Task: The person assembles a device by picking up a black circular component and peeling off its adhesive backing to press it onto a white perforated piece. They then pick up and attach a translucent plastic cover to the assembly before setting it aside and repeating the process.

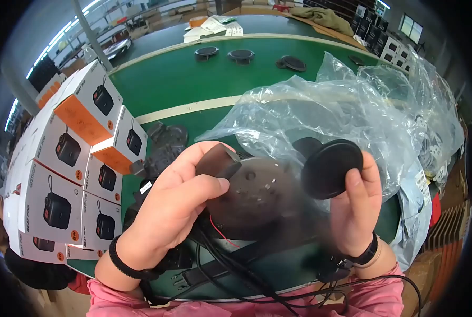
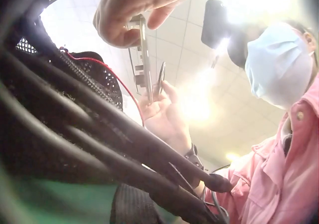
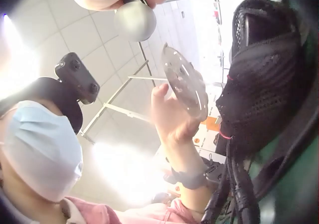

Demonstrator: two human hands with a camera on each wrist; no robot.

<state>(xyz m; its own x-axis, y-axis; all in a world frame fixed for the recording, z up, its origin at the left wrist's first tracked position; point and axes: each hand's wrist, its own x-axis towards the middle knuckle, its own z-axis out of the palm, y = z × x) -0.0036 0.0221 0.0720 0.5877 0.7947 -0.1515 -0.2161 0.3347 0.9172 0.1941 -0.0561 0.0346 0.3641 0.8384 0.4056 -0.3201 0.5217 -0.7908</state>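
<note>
Speaker plate [image 1: 257, 193], a round perforated metal piece with a red wire [image 1: 220, 232] trailing off it, is held above the counter [image 1: 193, 84] by the left hand [image 1: 177, 206], thumb and fingers pinching its upper left edge. Right hand [image 1: 355, 206] holds a black round disc [image 1: 331, 169] just beside the plate, fingers curled round its lower rim. Step in hand, as judged: pairing disc with plate. Next move likely calls for centring the disc over the plate face, keeping the wire clear. Plastic bag [image 1: 352, 111] lies behind; boxed units [image 1: 72, 153] stacked at left.
</note>
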